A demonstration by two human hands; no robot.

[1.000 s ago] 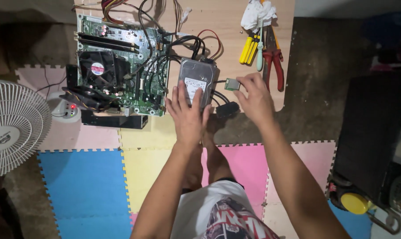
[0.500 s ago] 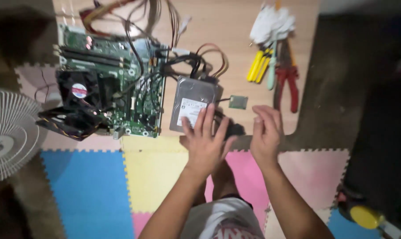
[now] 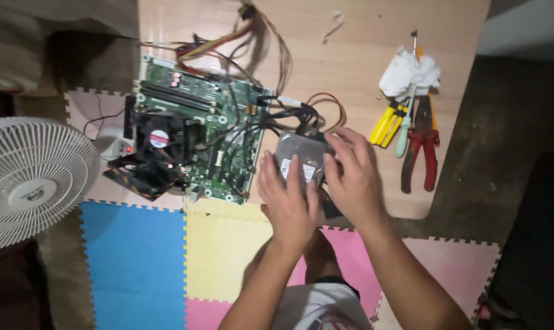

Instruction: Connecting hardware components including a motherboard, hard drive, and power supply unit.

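Down on the wooden board (image 3: 362, 36), just right of the green circuit board (image 3: 210, 140), lies a silver hard drive (image 3: 302, 160) with a white label. Both hands clasp it: left hand (image 3: 287, 205) and right hand (image 3: 353, 180), fingers curled over its edges.

A single head-worn camera looks almost straight down from above the person's own body, so forearms enter from the near edge and reach away toward the far side. It sits moderately close: the light wooden board (image 3: 350, 67) fills the far middle, the coloured foam puzzle mats (image 3: 142, 263) cover the near ground, a white round fan (image 3: 29, 180) is cut by the left edge, and dark floor runs down the right. There is no second view, so nothing is shared between views.
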